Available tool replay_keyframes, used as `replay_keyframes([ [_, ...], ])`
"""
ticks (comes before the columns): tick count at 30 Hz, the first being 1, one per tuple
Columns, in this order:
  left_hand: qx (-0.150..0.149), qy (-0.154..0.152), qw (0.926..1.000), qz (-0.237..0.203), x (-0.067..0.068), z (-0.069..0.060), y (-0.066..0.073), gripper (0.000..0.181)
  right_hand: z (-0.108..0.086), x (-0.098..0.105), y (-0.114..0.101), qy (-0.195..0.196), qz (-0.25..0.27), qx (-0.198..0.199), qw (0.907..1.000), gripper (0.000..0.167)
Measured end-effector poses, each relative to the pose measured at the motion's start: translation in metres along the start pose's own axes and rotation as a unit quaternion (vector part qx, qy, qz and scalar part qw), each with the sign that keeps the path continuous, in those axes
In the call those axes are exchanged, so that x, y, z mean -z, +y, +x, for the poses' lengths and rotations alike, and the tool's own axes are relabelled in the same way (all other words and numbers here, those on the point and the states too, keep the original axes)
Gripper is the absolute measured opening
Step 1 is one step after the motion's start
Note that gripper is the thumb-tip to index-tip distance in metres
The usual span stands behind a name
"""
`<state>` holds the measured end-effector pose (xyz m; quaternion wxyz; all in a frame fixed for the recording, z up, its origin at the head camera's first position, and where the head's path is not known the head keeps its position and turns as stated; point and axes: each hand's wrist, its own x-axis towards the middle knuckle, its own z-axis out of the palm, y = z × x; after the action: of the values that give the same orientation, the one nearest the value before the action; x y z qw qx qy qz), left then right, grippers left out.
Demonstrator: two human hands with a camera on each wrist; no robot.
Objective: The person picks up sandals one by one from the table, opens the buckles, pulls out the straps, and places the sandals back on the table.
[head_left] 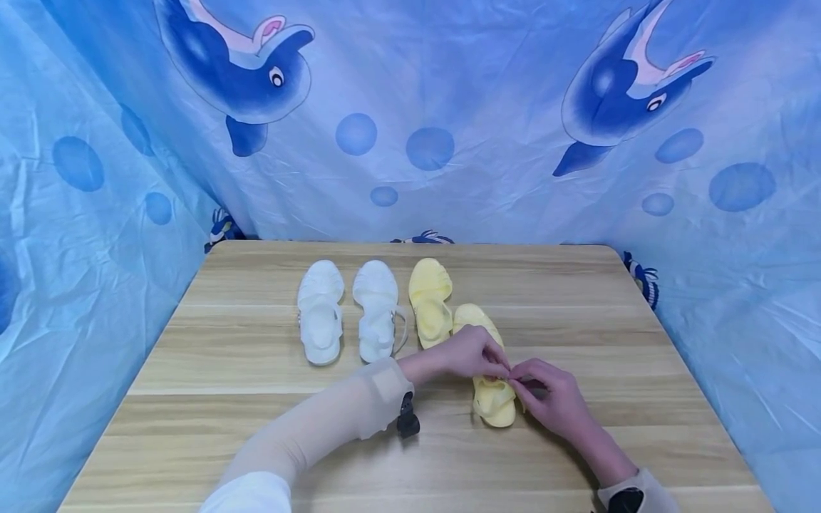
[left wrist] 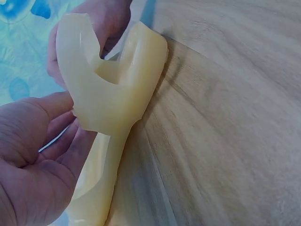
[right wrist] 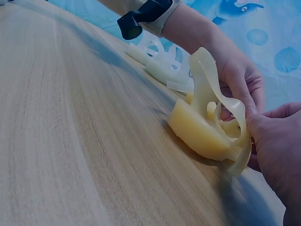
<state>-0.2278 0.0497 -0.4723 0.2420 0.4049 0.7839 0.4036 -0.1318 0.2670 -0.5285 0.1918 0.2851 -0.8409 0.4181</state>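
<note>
A yellow sandal (head_left: 494, 412) sits near the right of the table, toe pointing away and tilted left. Over its middle, my left hand (head_left: 473, 353) pinches the strap at the side with thumb and fingertips. From the right, my right hand (head_left: 556, 399) pinches the same ankle strap (right wrist: 240, 110), fingertips meeting those of the left. The buckle spot is mostly hidden by the fingers. The sandal's heel part (left wrist: 113, 99) stands large in the left wrist view. Just behind lies a second yellow sandal (head_left: 431, 292).
Two white sandals (head_left: 321, 313) lie side by side on the left of the wooden table (head_left: 224, 420); the strap of the right white sandal (head_left: 375, 299) loops outward. A blue dolphin-print curtain (head_left: 410, 85) surrounds the table at the back and sides.
</note>
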Motion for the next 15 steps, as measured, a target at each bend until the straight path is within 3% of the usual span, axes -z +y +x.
replay_keyframes([
  [4, 0.006, -0.001, 1.0, 0.004, 0.0011, -0.0021, -0.0006, 0.011, 0.0011, -0.001, -0.0022, -0.006, -0.009, -0.018, 0.9998, 0.032],
  [10, 0.003, 0.01, 0.9998, 0.018, 0.0009, -0.0044, -0.0047, 0.013, 0.0018, -0.0029, -0.0027, -0.006, -0.012, -0.008, 0.9999, 0.033],
  [15, 0.021, 0.012, 0.9996, -0.018, 0.0009, -0.0052, -0.0071, 0.012, 0.0013, -0.003, -0.0009, -0.005, -0.011, -0.002, 0.9999, 0.035],
])
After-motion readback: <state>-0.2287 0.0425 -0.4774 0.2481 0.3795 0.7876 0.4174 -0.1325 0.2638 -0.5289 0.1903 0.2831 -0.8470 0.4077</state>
